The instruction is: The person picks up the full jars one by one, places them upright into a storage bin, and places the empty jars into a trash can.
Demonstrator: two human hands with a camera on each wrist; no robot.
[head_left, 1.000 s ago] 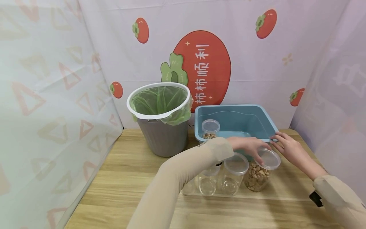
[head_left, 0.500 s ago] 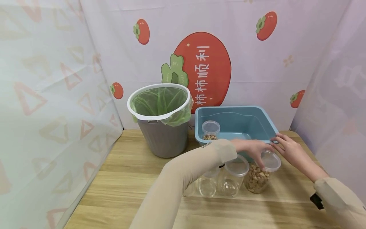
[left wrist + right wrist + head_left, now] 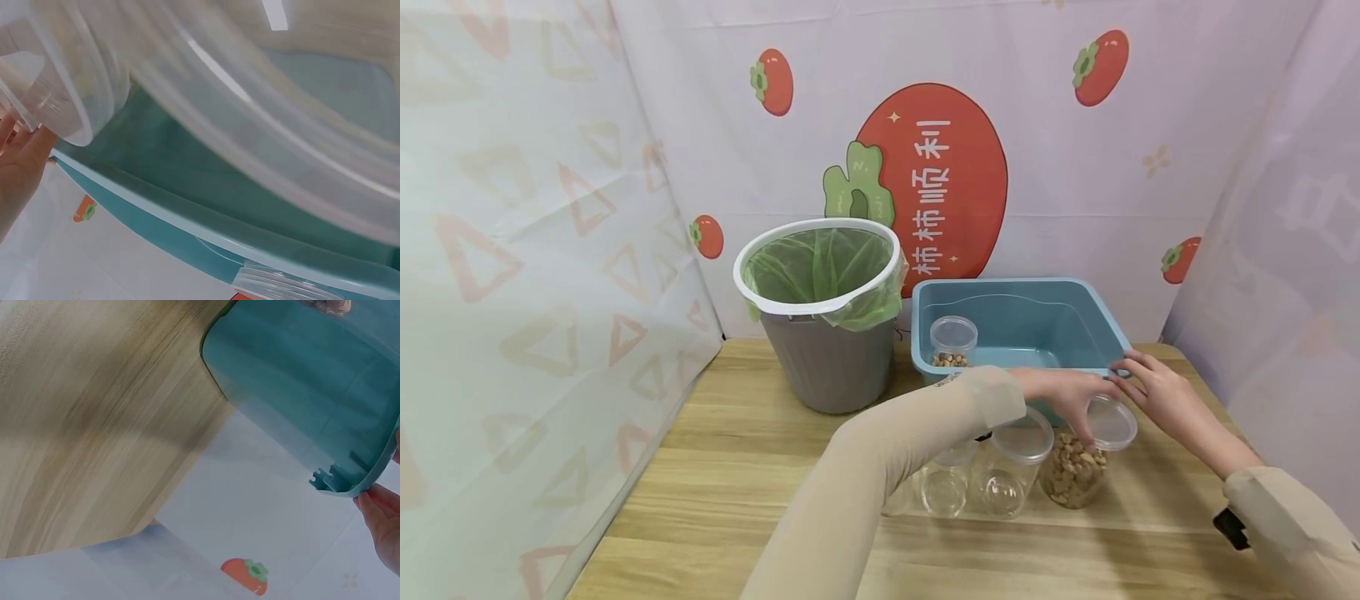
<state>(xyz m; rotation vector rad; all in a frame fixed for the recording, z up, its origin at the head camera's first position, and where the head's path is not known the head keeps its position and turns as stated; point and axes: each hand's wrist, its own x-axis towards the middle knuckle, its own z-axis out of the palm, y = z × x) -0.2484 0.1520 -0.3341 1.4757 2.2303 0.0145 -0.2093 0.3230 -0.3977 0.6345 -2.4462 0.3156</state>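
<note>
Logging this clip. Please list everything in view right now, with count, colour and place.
Waste bin: 1, grey with white rim, left of the tub
Bag: 1, green, lining the bin
Blue tub: 1, blue, back right
Tub jar: 1, clear with brown pieces, inside the tub's left side
Front filled jar: 1, clear with brown nut-like pieces, before the tub
Unfilled jars: at least 2, clear; left end hidden by a sleeve
Table: 1, wood-coloured, underneath
Backdrop: white with red fruit prints, behind
Sleeves: 2, beige
Left hand: 1, gripping the front filled jar's lid
Right hand: 1, holding the tub's near-right rim
</note>
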